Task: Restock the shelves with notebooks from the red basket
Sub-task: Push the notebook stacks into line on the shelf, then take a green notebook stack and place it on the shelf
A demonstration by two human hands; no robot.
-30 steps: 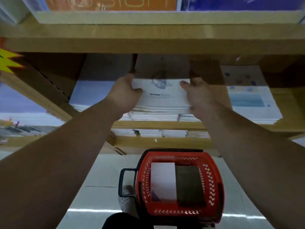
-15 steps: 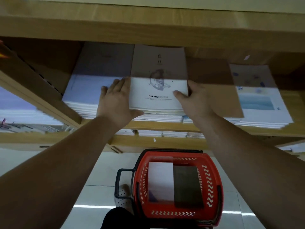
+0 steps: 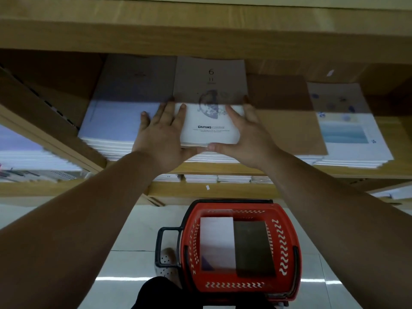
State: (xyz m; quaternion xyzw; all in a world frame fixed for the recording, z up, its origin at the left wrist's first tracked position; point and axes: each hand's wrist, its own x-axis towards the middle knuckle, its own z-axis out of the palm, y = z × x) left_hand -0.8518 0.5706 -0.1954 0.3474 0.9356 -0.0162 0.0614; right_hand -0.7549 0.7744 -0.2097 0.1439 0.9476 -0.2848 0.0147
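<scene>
A white notebook [image 3: 209,128] printed "DARING" lies on top of the middle stack on the wooden shelf [image 3: 223,169]. My left hand [image 3: 160,139] lies against its left edge with fingers spread. Against its right edge sits my right hand [image 3: 247,137], the thumb along the front edge. Both hands hold it between them. Below, on the floor, stands the red basket [image 3: 287,241]. Inside it lie a white notebook [image 3: 217,241] and a dark notebook [image 3: 254,248], side by side.
A lavender stack [image 3: 116,121] sits left of the held notebook, a brown-covered stack [image 3: 287,130] right of it, and a blue-and-white stack [image 3: 347,134] further right. The upper shelf board [image 3: 200,30] hangs low overhead. More notebooks [image 3: 200,178] fill the shelf below. My shoe [image 3: 166,262] is beside the basket.
The notebook has slid deeper onto the middle stack. My hands have flattened and drawn back toward its front edge, and the view has tilted down.
</scene>
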